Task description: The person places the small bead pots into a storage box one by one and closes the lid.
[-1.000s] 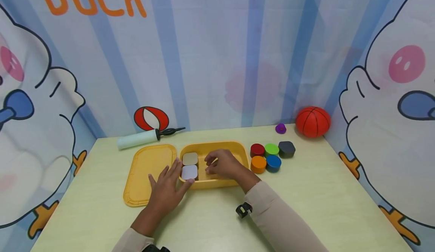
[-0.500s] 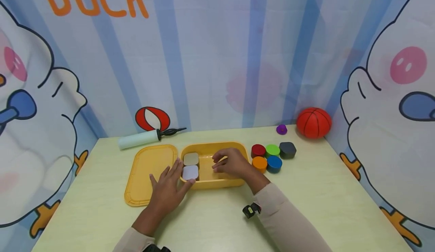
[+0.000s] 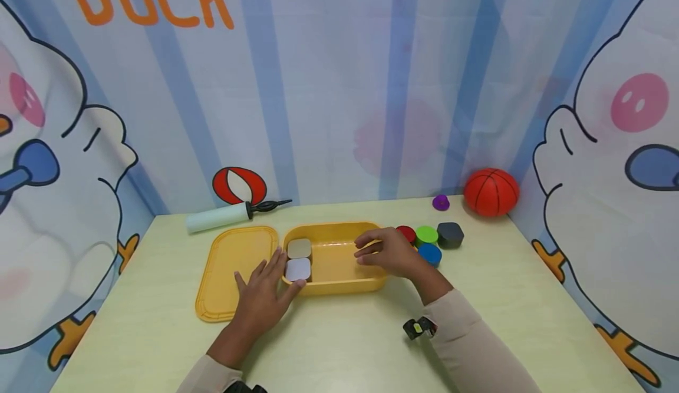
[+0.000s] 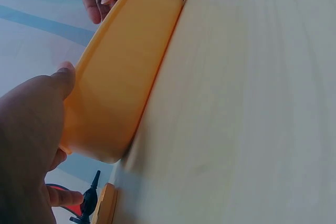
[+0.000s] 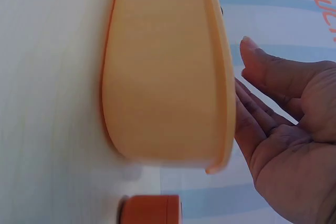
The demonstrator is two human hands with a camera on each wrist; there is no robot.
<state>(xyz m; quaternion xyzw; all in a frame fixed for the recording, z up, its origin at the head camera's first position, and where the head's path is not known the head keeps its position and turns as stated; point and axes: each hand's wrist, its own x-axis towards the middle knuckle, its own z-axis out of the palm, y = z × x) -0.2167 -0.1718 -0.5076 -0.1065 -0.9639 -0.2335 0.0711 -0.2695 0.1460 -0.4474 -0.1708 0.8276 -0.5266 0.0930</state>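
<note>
A yellow box (image 3: 339, 289) stands in the middle of the table, its opening upward. Inside, at its left end, sit a beige rounded block (image 3: 299, 248) and a pale lavender one (image 3: 298, 270). My left hand (image 3: 262, 299) rests against the box's left end with fingers spread and straight, the thumb touching the front rim. Over the right end hovers my right hand (image 3: 389, 254), fingers loosely bent; the right wrist view shows nothing between thumb and fingers. It hides most of the orange round piece, which shows low in that view as an orange cylinder (image 5: 149, 211).
Left of the box lies a yellow lid (image 3: 239, 275), a pale pump (image 3: 220, 218) behind it. To the right cluster red (image 3: 407, 233), green (image 3: 427, 235) and blue (image 3: 431, 255) round pieces and a dark grey block (image 3: 450, 235). Behind are a purple piece (image 3: 441, 202) and a red ball (image 3: 491, 192).
My right hand has moved rightward from the middle of the box to its right end, coming in front of the orange piece. The left hand and both blocks have stayed put.
</note>
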